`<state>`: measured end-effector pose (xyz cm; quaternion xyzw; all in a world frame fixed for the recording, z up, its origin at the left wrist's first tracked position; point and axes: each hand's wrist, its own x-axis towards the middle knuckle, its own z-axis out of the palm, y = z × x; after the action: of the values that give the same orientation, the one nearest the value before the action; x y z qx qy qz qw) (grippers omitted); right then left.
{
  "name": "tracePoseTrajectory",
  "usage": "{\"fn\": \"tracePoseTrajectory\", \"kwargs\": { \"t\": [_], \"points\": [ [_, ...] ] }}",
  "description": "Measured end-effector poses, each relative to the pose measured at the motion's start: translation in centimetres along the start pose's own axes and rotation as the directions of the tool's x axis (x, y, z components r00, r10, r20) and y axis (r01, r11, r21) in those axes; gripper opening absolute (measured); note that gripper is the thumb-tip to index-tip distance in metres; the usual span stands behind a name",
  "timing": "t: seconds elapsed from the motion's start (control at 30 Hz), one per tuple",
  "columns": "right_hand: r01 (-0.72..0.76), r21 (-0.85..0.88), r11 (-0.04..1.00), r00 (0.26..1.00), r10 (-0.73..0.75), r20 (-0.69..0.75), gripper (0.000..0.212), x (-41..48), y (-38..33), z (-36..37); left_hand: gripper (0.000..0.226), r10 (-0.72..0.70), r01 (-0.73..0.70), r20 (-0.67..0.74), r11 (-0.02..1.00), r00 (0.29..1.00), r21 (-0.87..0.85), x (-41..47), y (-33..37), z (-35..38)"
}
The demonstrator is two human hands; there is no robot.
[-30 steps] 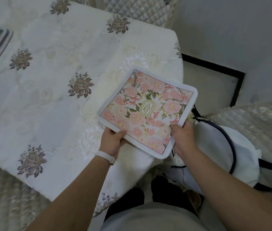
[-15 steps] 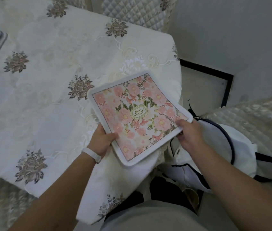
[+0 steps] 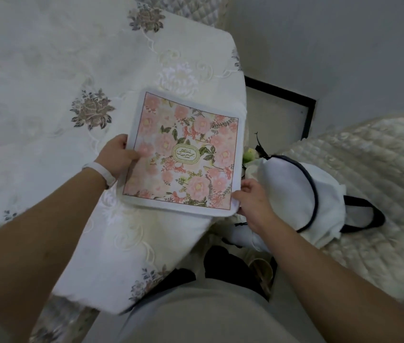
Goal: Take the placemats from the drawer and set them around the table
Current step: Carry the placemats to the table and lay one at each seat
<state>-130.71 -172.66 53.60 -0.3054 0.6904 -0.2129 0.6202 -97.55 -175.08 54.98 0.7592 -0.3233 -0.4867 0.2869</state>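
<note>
Placemat (image 3: 183,154), the pink floral one, has turned in your grip over the last second: it was corner-on to you, and now its edges run roughly square with the right edge of the counter (image 3: 47,125). It is low over the near right corner of the embroidered cloth, with its right edge close to the counter's edge. Whether it is fully laid down you cannot tell from here. Your left hand (image 3: 119,157) has shifted from the near corner to the mat's left edge and grips it there, thumb on top. Your right hand (image 3: 250,194) pinches the near right corner. I judge this setting nearly placed: lowering and letting go is what remains for it, and other settings probably remain to be laid.

The drawer is not in view. To your right, a white bag (image 3: 302,191) with dark trim lies on a quilted chair seat (image 3: 374,169), just beside your right hand. Something pale green (image 3: 249,154) shows at its mouth, but it is too small to identify.
</note>
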Motion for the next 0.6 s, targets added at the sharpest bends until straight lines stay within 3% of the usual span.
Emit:
{"fn": "tracePoseTrajectory", "kwargs": {
  "t": [0.37,0.5,0.6],
  "points": [
    [-0.051,-0.084,0.995,0.999,0.052,0.006,0.017,-0.4,2.1,0.4,0.032,-0.013,0.019,-0.080,0.997,0.997,0.073,1.8,0.4,1.6],
    [-0.057,-0.135,0.989,0.998,0.059,0.004,0.013,-0.6,1.7,-0.4,0.056,0.006,0.003,-0.139,0.998,0.990,0.066,0.7,0.4,2.6],
    [-0.046,-0.122,0.991,0.999,0.046,-0.003,0.019,-1.0,0.6,-1.2,0.064,0.063,-0.079,-0.290,0.996,0.955,-0.043,-0.5,0.0,2.9]
  ]
}}
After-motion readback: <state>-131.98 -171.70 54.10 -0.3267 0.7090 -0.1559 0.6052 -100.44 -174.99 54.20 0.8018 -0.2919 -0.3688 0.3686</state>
